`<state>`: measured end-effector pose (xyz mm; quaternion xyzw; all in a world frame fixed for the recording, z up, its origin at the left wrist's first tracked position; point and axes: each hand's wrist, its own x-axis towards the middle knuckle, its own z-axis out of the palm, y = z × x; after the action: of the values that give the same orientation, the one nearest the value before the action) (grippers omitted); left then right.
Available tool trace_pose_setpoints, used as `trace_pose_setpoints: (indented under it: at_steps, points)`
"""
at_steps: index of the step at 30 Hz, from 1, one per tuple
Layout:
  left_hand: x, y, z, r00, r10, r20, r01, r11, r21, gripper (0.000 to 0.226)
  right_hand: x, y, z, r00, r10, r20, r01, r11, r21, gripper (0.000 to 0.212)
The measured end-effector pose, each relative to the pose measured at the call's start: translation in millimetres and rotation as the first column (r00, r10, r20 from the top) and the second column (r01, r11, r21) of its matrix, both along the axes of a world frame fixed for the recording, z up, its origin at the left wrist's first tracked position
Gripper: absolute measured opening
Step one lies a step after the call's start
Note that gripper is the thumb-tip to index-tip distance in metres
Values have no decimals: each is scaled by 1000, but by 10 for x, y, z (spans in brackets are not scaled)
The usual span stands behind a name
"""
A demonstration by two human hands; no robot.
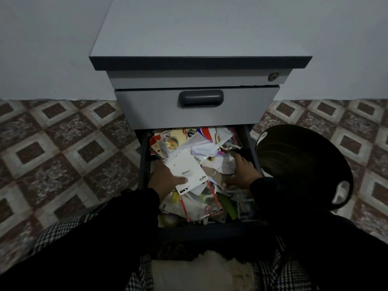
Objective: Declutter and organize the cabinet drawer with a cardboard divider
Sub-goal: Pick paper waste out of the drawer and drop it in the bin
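My left hand [162, 180] pinches the near left corner of a white card [184, 172], thumb on top, fingers hidden beneath; the card's long axis runs from near right to far left across the clutter, lying just right of and beyond the grip. The drawer [144, 164] stands open under the cabinet [199, 110], packed with papers and packets; no divider is visible. My right hand [241, 171] presses flat into the pile at the right wall, fingers spread, nothing plainly held. A dark basket [304, 164] sits right of the drawer, nearer that hand, so I judge lifted items go rightward

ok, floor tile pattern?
Brown-and-cream diamond tiles with dark square centres, in the head view.
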<state>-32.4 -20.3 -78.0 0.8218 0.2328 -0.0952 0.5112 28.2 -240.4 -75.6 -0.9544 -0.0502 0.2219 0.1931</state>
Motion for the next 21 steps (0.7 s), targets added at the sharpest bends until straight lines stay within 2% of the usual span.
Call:
trace_pose_setpoints:
  at_steps: [3, 5, 8, 11, 14, 18, 21]
  points:
    - [25, 39, -73, 995, 98, -20, -100, 988, -118, 65, 3, -7, 8, 999, -27, 21, 29, 995, -91, 96]
    - [19, 61, -89, 997, 75, -23, -78, 975, -206, 60, 5, -2, 19, 997, -57, 53, 64, 989, -133, 94]
    - [-26, 48, -21, 999, 32, -24, -38, 944, -327, 49, 22, 5, 73, 987, -148, 61, 153, 985, -85, 75]
    - [-43, 28, 37, 990, 39, -136, -94, 899, -427, 39, 39, -21, 107, 975, -216, -43, 217, 976, 20, 54]
    - [-40, 35, 47, 981, 55, -184, -134, 882, -452, 35, 16, -43, 116, 958, -263, -113, 271, 960, 62, 49]
    - [-43, 30, 76, 976, 89, -198, -171, 878, -447, 23, 3, -43, 128, 951, -280, -129, 292, 952, 88, 47]
    - [-54, 20, 94, 975, 98, -200, -177, 886, -428, 22, -1, -50, 122, 954, -274, -119, 286, 953, 100, 40]
